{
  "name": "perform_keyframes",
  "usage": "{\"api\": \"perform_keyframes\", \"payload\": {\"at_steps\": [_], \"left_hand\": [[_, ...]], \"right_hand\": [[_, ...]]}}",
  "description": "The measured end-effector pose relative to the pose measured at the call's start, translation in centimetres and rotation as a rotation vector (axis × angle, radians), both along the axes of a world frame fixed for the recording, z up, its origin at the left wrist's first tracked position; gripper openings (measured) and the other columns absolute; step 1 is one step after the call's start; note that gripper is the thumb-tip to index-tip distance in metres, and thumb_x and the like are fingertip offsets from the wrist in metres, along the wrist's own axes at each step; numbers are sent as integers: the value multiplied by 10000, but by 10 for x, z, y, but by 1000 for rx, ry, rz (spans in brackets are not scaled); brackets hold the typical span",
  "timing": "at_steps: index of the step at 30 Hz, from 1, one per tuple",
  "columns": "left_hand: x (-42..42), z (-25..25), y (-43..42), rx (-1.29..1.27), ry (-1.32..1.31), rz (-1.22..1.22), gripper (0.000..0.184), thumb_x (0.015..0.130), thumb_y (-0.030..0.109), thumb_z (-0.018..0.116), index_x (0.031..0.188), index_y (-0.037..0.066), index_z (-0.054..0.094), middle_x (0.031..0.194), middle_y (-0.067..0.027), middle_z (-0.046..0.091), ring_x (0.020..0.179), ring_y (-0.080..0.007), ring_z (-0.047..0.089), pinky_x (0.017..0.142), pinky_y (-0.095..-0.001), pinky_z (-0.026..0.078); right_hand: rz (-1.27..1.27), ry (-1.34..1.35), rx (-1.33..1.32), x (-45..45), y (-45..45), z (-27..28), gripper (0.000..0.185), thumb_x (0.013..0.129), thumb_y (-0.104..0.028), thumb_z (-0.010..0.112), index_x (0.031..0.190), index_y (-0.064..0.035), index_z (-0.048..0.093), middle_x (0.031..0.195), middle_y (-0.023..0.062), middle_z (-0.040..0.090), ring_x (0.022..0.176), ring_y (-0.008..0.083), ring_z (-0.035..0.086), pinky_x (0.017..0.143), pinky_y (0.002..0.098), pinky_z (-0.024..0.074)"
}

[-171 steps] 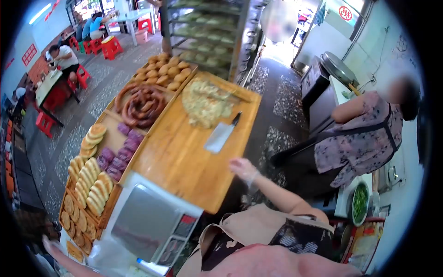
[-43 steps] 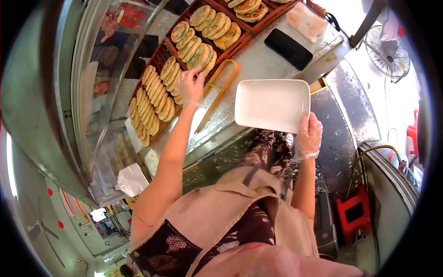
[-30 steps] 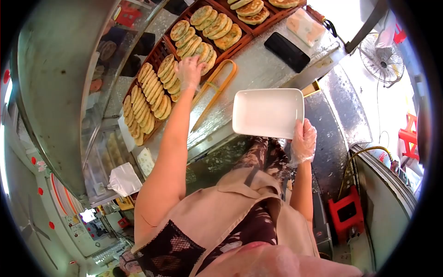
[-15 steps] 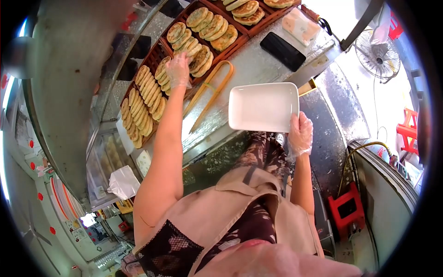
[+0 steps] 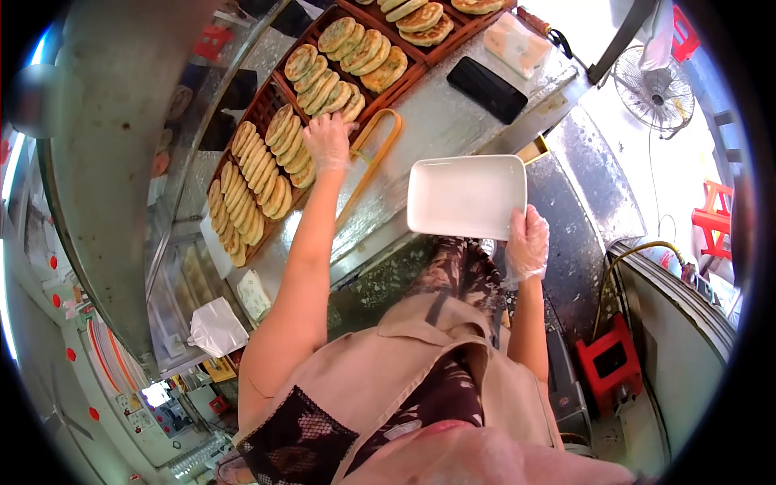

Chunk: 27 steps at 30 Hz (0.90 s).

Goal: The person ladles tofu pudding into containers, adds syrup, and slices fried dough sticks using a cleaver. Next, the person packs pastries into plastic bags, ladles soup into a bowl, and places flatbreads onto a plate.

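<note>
Rows of browned round flatbreads lean against each other in a dark red slatted tray. My left hand, in a clear plastic glove, is closed at the near end of a middle row, fingers against a flatbread; its fingertips are partly hidden. Just right of it, wooden tongs lie on the metal counter. My right hand, also gloved, grips the right edge of a white rectangular dish. That dish is bare inside and sits in front of my body, past the counter's edge.
A black phone and a wrapped pack lie on the counter. A white plastic bag is at the lower left. On the right are a red stool and a standing fan.
My left hand has moved right and toward me, from above the flatbreads to the near end of a row. The white dish has shifted slightly down and right in view.
</note>
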State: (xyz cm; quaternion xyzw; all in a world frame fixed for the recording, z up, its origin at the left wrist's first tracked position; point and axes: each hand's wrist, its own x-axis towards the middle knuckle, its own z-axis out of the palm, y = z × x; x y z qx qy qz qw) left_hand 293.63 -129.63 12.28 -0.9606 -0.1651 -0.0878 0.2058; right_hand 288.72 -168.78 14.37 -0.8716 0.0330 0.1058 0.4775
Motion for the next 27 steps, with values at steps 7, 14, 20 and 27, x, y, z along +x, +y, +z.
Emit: {"api": "perform_keyframes", "payload": {"at_steps": [7,14,20,27], "left_hand": [[6,-5,7,129,16,-159,205,809,186,588,998,112,620,868,-38,615,892,-214,542,805,-357,381],[9,5,21,19,-64,-169,253,792,200,644,1040,157,656,863,-21,635,864,-187,540,815,-346,380],[40,88,64,-774,124,183,212,858,297,613,1027,196,693,754,-17,642,637,-133,540,694,-241,411],[-30,152,1,-40,-14,-493,201,865,211,591,1052,197,665,877,29,664,785,-110,524,791,-277,342]], "right_hand": [[-48,103,94,0,8,2,223,882,-174,485,793,23,541,718,249,555,692,409,549,607,457,409],[50,59,96,3,34,-1,218,877,-185,491,822,18,549,725,244,559,714,413,546,630,466,415],[190,50,71,24,56,6,291,865,-240,447,833,26,561,778,251,577,780,425,548,706,486,415],[331,147,297,80,143,-86,297,850,-247,464,827,33,561,750,230,597,741,387,593,674,445,456]]}}
